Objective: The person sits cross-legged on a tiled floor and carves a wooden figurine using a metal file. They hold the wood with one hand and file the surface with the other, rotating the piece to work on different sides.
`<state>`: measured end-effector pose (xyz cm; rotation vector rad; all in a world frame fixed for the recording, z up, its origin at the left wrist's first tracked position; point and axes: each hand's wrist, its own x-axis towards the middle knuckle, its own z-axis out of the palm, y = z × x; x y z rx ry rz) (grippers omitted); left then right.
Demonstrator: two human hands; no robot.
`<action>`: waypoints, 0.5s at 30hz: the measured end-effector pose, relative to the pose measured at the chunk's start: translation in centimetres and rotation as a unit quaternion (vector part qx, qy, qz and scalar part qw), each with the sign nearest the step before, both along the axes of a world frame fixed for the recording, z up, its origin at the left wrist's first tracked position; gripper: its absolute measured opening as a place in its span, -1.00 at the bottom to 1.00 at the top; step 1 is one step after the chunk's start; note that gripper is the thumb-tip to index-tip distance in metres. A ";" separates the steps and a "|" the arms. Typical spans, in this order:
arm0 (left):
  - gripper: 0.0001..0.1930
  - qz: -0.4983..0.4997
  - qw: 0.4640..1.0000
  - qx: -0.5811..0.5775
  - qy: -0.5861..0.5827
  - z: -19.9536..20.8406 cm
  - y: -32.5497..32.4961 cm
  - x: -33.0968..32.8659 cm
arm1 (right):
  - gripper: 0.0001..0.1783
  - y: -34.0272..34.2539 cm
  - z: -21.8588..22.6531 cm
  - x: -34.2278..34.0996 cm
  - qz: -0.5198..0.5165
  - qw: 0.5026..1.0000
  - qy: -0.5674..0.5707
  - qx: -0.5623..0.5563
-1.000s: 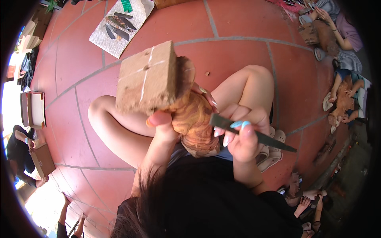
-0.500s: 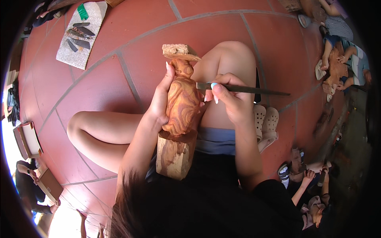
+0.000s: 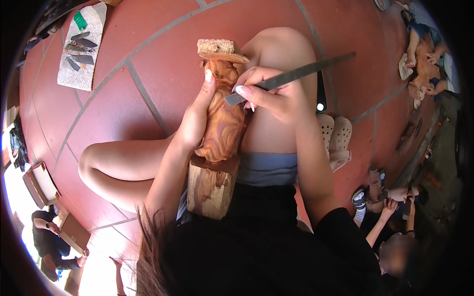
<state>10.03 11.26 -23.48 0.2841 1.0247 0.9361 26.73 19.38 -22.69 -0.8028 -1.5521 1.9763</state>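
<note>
My left hand (image 3: 197,111) is wrapped round a carved wooden figure (image 3: 220,130), its thumb lying along the near upper side. Swirling orange-brown grain covers the rounded body, which stands between a rough pale block (image 3: 217,48) at the far end and an uncut base (image 3: 211,190) close to my lap. My right hand (image 3: 276,93) pinches a flat, dark metal carving blade (image 3: 306,72) aslant. Its square lower-left end overlaps the figure's upper body; whether it touches the wood I cannot tell. The fingers behind the figure are hidden.
Several more blades (image 3: 81,47) lie on a pale woven mat (image 3: 74,81) at the far left of the red tiled floor (image 3: 118,106). Clogs (image 3: 339,135) and a dark phone-like object (image 3: 321,93) sit right of my knee. Other people work at both sides; one holds a cardboard box (image 3: 74,233).
My right hand has moved up and left, and the blade has swung from nearly level to a slant, its square end now over the figure. The whole view has shifted slightly.
</note>
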 end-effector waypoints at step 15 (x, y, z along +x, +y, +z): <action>-0.23 0.014 1.000 -0.003 -0.001 0.9 -2.2 -0.9 | -0.89 -2.0 -0.8 -1.1 -0.029 0.996 0.048 0.070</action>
